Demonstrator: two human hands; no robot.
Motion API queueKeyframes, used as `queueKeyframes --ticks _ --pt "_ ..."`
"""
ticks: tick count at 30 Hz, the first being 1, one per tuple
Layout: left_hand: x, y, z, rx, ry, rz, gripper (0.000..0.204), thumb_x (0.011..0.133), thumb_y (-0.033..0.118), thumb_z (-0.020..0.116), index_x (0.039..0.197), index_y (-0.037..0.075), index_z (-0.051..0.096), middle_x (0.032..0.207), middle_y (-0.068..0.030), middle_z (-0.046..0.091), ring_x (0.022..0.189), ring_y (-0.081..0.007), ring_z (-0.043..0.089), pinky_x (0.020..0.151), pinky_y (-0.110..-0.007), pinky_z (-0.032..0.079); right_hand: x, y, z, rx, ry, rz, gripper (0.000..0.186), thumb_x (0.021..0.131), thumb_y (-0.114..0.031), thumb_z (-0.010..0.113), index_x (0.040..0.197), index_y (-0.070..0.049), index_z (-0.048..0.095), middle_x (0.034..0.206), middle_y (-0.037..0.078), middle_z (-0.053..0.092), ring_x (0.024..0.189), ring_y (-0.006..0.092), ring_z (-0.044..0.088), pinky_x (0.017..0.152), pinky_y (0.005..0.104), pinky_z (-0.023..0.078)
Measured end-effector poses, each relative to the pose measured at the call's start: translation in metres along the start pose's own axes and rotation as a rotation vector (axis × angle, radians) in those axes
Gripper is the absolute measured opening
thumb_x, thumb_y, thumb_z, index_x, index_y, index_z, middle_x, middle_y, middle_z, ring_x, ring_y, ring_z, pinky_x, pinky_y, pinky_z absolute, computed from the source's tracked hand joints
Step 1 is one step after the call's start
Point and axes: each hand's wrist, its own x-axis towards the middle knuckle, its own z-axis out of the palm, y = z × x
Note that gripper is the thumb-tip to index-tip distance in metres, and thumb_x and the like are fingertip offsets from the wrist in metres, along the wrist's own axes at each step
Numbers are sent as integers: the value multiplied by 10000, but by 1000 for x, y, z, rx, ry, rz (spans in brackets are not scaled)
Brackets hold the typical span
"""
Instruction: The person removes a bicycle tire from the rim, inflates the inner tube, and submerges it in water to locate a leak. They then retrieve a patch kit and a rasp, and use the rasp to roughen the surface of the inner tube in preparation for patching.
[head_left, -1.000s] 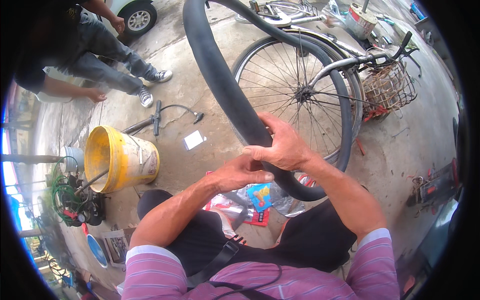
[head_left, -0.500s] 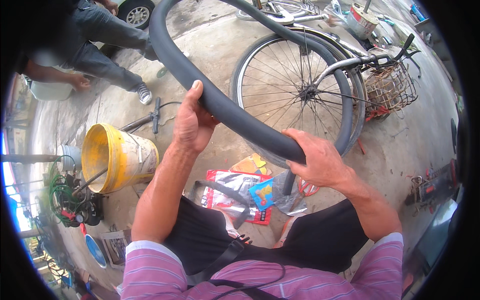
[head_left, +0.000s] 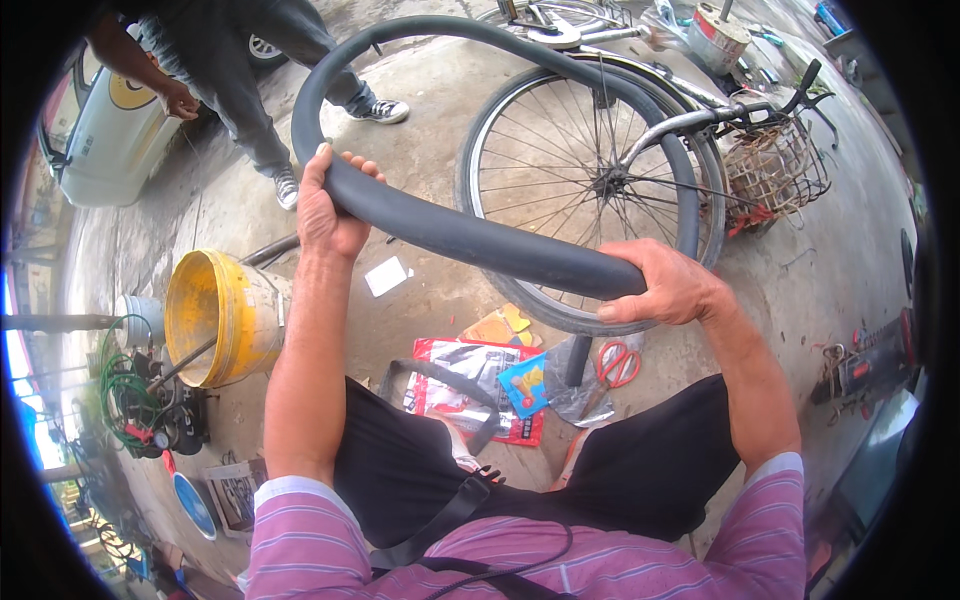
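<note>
A thick black inflated inner tube [head_left: 450,230] loops in front of me, its far part running over a bicycle wheel [head_left: 520,170] and down behind the fork. My left hand [head_left: 335,205] grips the tube at its left bend, thumb on top. My right hand [head_left: 660,285] is wrapped round it farther right, near the wheel's lower rim. Below the tube lie a red-edged plastic package [head_left: 470,370], a small blue packet [head_left: 524,390], a dark strap [head_left: 400,374], scissors with red handles [head_left: 618,360] and clear plastic [head_left: 580,400].
Another person [head_left: 260,90] stands at upper left beside a white vehicle [head_left: 110,150]. A yellow bucket [head_left: 250,330] and a compressor with green hose [head_left: 150,410] are at left. A wire basket [head_left: 770,175] is on the bicycle at right.
My hands have moved apart along the tube, the left up and leftward, the right to the right. The tube's near part has swung flatter and leftward. The other person's legs have shifted right.
</note>
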Motion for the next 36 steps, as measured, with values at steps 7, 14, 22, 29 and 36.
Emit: queueKeyframes --ticks 7,14,22,29,36 --pt "13 9 -9 43 43 14 305 1051 298 720 1099 19 606 935 -99 656 856 -254 676 812 -428 607 -1 5 -6 5 -33 29 654 799 -452 881 1215 28 723 984 107 731 920 211 669 843 368 533" --pt "14 4 -11 207 71 -16 221 1076 268 682 1104 72 584 877 -38 639 708 -152 639 646 -347 584 -2 0 -7 28 -34 -9 619 795 -448 877 1179 16 733 965 107 724 902 225 667 830 376 530" --pt "18 9 -19 351 123 32 326 1034 286 736 1181 29 600 927 -100 665 802 -231 698 726 -416 621 4 10 23 -215 -99 -9 583 806 -427 862 1198 -18 724 1001 184 761 914 347 740 824 446 564" --pt "49 54 -83 488 319 186 655 1076 489 667 1501 20 494 1351 -210 632 1146 -320 680 958 -430 578 11 25 62 -439 -293 131 492 841 -370 812 1225 -84 701 998 175 782 977 405 748 848 510 573" --pt "36 126 -123 321 434 530 845 1116 508 589 1690 12 215 1581 -256 462 1456 -368 531 1200 -494 458 4 32 66 -479 -315 95 462 832 -330 806 1209 -82 704 939 157 760 930 389 746 795 510 568"
